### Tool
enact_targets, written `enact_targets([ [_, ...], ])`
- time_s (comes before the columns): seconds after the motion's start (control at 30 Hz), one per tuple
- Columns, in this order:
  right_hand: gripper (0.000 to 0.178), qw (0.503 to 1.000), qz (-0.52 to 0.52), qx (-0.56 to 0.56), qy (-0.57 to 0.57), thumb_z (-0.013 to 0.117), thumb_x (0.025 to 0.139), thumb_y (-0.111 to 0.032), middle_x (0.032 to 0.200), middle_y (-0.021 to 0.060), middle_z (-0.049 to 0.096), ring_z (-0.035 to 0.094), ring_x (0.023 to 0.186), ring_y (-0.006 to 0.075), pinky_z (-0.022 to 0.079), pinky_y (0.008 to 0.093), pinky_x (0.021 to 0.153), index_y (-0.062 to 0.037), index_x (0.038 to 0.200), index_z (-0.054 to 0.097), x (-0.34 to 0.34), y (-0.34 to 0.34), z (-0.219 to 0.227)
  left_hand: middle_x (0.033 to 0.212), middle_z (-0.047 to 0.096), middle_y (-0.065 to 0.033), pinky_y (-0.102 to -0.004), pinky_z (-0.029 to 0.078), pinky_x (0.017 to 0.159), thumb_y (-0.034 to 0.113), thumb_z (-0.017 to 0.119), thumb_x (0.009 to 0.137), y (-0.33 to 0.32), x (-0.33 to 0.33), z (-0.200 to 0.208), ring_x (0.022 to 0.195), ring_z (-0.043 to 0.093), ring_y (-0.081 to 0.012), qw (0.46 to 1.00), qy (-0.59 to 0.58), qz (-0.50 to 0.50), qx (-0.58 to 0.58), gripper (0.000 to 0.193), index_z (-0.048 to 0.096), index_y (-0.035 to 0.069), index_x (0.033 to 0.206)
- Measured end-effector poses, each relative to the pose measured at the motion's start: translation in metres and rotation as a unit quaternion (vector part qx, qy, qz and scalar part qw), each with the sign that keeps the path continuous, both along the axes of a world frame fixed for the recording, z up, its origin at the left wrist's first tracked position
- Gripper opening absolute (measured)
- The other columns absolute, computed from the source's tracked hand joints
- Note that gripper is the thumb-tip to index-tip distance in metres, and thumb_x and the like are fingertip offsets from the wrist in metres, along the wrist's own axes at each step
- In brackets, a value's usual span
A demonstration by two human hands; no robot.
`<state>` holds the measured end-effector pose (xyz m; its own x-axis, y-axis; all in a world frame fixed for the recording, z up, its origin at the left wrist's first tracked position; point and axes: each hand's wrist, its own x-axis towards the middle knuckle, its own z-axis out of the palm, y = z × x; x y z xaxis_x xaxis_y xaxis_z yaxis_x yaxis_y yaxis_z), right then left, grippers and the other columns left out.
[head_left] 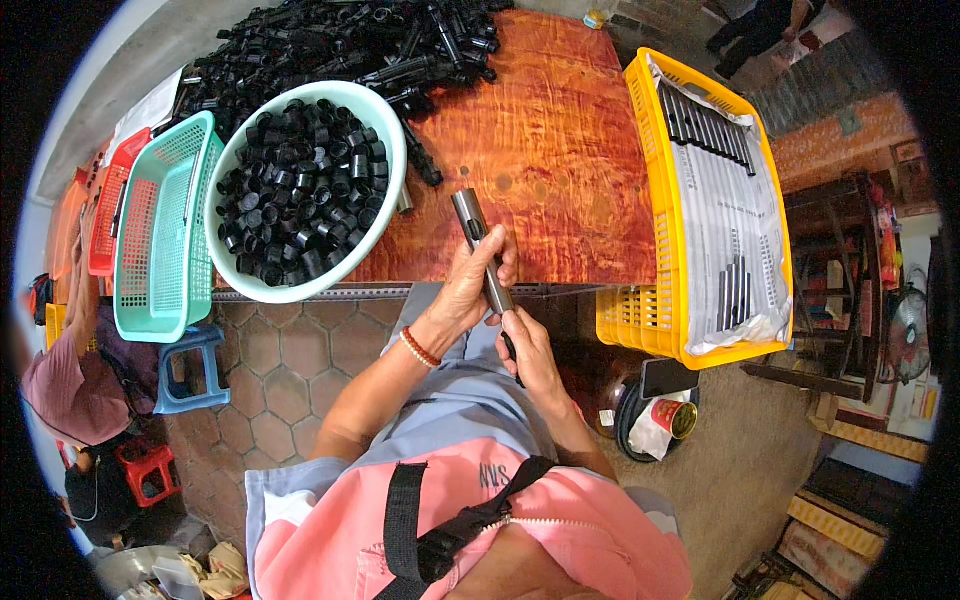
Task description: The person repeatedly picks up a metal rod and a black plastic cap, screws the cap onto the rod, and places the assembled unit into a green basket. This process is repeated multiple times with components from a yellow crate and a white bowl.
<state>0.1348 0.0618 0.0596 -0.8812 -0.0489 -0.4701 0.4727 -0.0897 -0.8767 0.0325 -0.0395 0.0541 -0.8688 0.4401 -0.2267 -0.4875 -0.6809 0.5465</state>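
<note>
A dark grey metal tube (pixel 468 212) with a slot near its upper end is held slanted in front of my lap. My left hand (pixel 478 275), below two beaded bracelets, is closed around the middle of it. My right hand (pixel 530 352) grips its lower end, where a black piece (pixel 511 347) shows between the fingers. How that piece meets the tube is hidden by the hand. To the left, a pale green bowl (pixel 397 190) is heaped with short black plastic caps (pixel 305 190). Another metal piece (pixel 404 200) peeks out beside the bowl's rim.
Black parts (pixel 350 45) are piled at the back of the reddish wooden table (pixel 560 150). A yellow crate (pixel 640 180) at right holds rows of dark tubes (pixel 705 125) on white wrapping. Green (pixel 165 225) and red baskets (pixel 108 215), stools and another person (pixel 80 385) are at left.
</note>
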Motion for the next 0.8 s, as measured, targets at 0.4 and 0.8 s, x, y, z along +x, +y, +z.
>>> enact_targets([
  [0.4,0.028,0.999,0.011,-0.044,0.004,0.043,0.092,-0.03,0.061,-0.0005,0.044,0.038,0.046,0.0068,0.031,0.0215,0.041,-0.0058,0.096,0.055,0.002,-0.001,-0.007,0.068,0.046,0.0004,-0.0222,0.039,0.051,0.035,0.057,0.091,-0.007,-0.001,-0.001,0.057,0.043,-0.0083,0.998,0.029,-0.045,0.035,0.031,0.046,0.01,0.076],
  [0.8,0.032,1.0,-0.023,-0.012,-0.002,0.041,0.091,-0.033,0.052,-0.0032,0.039,0.034,0.042,0.0066,0.028,0.023,0.04,-0.006,0.084,0.055,0.005,-0.008,-0.002,0.066,0.045,0.0015,-0.0214,0.038,0.05,0.035,0.057,0.091,-0.009,-0.002,-0.002,0.056,0.043,-0.0071,0.992,0.05,-0.097,0.067,0.031,0.044,0.012,0.075],
])
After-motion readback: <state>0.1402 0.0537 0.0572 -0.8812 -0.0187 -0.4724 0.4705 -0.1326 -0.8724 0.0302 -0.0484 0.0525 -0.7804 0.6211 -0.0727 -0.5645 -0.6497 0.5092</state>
